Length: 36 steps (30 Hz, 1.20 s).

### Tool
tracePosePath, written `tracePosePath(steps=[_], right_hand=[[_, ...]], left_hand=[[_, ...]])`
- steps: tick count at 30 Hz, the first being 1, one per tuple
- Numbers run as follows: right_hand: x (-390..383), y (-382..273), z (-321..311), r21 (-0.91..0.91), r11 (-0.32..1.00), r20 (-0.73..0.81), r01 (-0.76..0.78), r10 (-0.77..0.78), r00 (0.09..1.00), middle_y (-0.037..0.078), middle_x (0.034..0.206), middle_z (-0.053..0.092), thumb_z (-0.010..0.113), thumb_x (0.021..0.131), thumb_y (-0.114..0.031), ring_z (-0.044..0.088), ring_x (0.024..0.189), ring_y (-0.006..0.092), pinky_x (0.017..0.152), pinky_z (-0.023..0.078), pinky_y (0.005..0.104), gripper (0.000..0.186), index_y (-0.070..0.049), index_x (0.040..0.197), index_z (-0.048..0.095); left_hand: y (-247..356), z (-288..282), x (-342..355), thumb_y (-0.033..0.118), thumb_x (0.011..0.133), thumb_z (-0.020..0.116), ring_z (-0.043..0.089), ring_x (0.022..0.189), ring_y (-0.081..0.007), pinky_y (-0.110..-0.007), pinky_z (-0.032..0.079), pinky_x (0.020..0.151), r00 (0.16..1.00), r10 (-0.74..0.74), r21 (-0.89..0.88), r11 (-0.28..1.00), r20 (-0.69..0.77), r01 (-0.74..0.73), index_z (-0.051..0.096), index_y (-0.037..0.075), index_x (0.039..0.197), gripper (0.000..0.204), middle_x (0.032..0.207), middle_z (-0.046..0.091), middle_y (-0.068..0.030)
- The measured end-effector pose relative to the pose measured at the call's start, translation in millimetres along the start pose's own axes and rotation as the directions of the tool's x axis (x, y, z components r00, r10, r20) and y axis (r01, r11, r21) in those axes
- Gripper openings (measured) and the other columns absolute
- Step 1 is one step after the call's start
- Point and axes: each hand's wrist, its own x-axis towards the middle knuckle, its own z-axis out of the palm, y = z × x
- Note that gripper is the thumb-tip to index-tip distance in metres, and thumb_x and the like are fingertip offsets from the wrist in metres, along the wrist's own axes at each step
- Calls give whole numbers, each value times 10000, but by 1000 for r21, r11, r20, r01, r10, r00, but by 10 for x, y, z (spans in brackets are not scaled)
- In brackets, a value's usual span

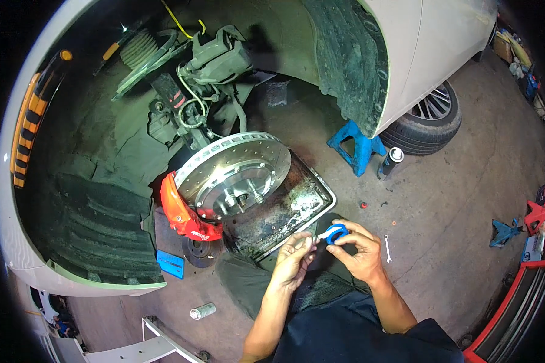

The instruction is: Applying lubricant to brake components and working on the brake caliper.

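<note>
My right hand (362,249) grips a blue spool of white thread seal tape (338,228) between thumb and fingers. A short white strip runs from the spool toward my left hand (292,265), whose thumb and fingertips are pinched around something small, mostly hidden. Both hands are close together above my lap. Beyond them, a drilled brake disc (242,175) is mounted on the car's hub, with a red brake caliper (181,212) at its left edge. Under the disc lies a dirty, oil-stained drip tray (306,202).
A blue jack stand (356,148), a spray can (392,162) and a removed wheel (430,124) stand at the far right. A wrench (388,249) lies on the floor. At left are a blue box (171,264), another disc (201,251) and a fallen can (203,311).
</note>
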Motion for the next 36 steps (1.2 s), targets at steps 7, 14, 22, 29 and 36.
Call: tracePosePath(steps=[7,14,22,29,36], right_hand=[[-124,199,87,236,971,-24,-37,44,999,182,1033,702,798,772,31,686,896,150,727,559,283,344,-41,830,467],[-94,187,32,331,942,38,-57,47,998,171,986,709,800,766,30,701,887,184,716,573,301,342,-45,835,474],[-53,99,-54,180,984,61,-19,8,998,156,955,724,813,745,15,718,894,224,732,578,321,335,-47,810,491],[-43,31,-110,139,989,60,-43,35,998,154,953,726,813,741,5,723,904,249,756,577,338,296,-35,787,523],[-42,43,-170,87,996,91,-3,-5,996,175,943,720,803,742,49,716,928,255,779,577,350,317,-48,819,511]], left_hand=[[-55,76,-75,43,941,625,690,856,-160,-244,584,745,994,66,31,997,84,-69,616,7,1142,204,1004,696,-139],[46,87,-122,73,946,629,711,865,-197,-256,602,744,993,63,140,987,96,-76,619,-28,1173,249,985,693,-132],[120,215,-144,100,912,687,714,844,-205,-273,599,754,989,99,238,964,108,-122,663,-36,1094,229,946,706,-127],[108,244,-92,32,889,696,714,789,-206,-270,593,700,985,132,253,955,107,-155,653,-24,1018,147,894,703,-137],[122,271,-79,26,884,698,714,774,-205,-271,594,694,983,118,260,954,141,-152,654,-24,1018,150,894,699,-129]])
